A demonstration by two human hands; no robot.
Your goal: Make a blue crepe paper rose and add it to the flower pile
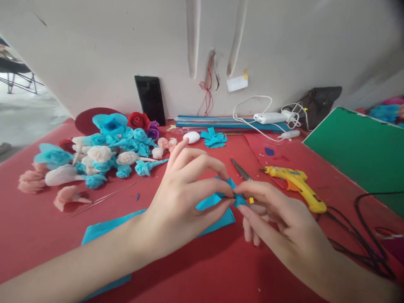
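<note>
Between both hands is a small piece of blue crepe paper (241, 201), held above the table. My left hand (186, 189) pinches its left side between thumb and index finger, the other fingers lifted and spread. With thumb and index finger, my right hand (277, 223) grips the right side of the same piece. Part of the paper is hidden behind the fingers. Under my left hand and forearm lies a longer blue crepe paper strip (104, 229), flat on the red table. Just beyond my right hand are scissors (241, 170), partly covered by it.
Many blue, white and pink paper flowers (101, 155) are heaped at the left. A yellow glue gun (298, 183) lies at the right, its black cord (353, 248) trailing nearby. A green board (360, 155), a phone (150, 100) and a white power strip (269, 118) stand or lie farther back.
</note>
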